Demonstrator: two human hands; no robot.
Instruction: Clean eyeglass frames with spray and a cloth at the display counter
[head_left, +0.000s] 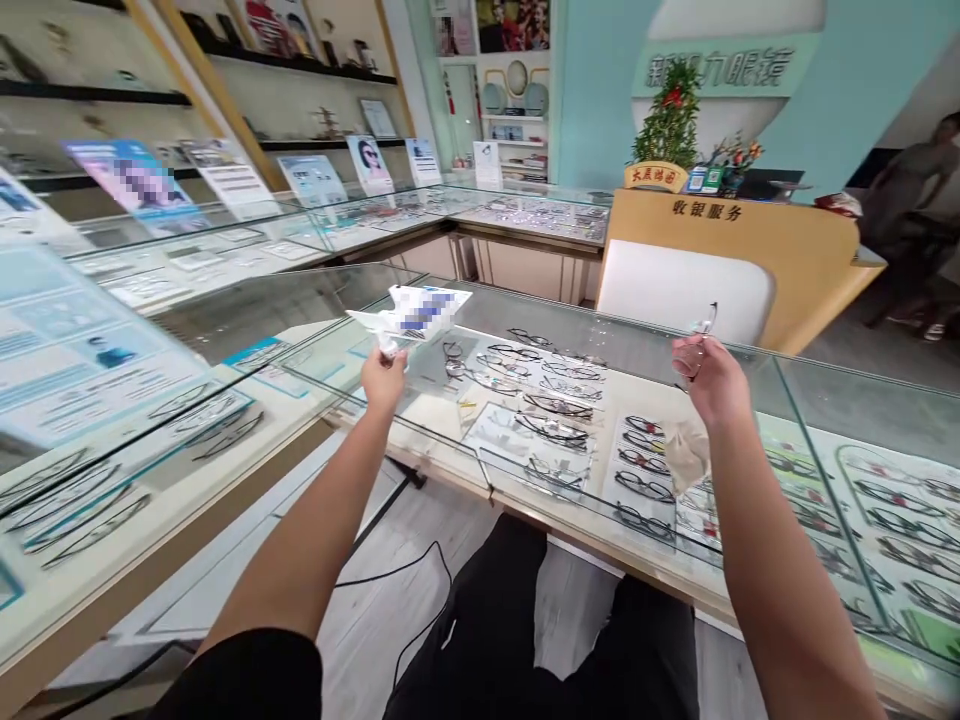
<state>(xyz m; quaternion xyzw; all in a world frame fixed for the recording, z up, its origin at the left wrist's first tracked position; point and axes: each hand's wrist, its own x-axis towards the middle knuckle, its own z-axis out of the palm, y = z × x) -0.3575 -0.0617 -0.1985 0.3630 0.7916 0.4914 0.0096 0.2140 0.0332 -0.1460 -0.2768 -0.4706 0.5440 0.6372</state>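
My left hand [385, 378] is closed round the lower end of a white printed packet [420, 310], held up over the left part of the glass display counter [427, 440]. To the right, my right hand [712, 375] pinches a thin-framed pair of glasses [688, 355] above the counter's far side. One temple of the glasses points upward. A beige cloth [687, 455] lies below my right wrist on the glass. Rows of eyeglasses [559, 407] sit under the glass between my hands.
More display cases [337, 225] with upright cards run along the left and back. A wooden cashier desk [810, 245] with a plant [670, 120] stands behind the counter. A person [911, 190] is at the far right. A black cable [442, 560] hangs near my legs.
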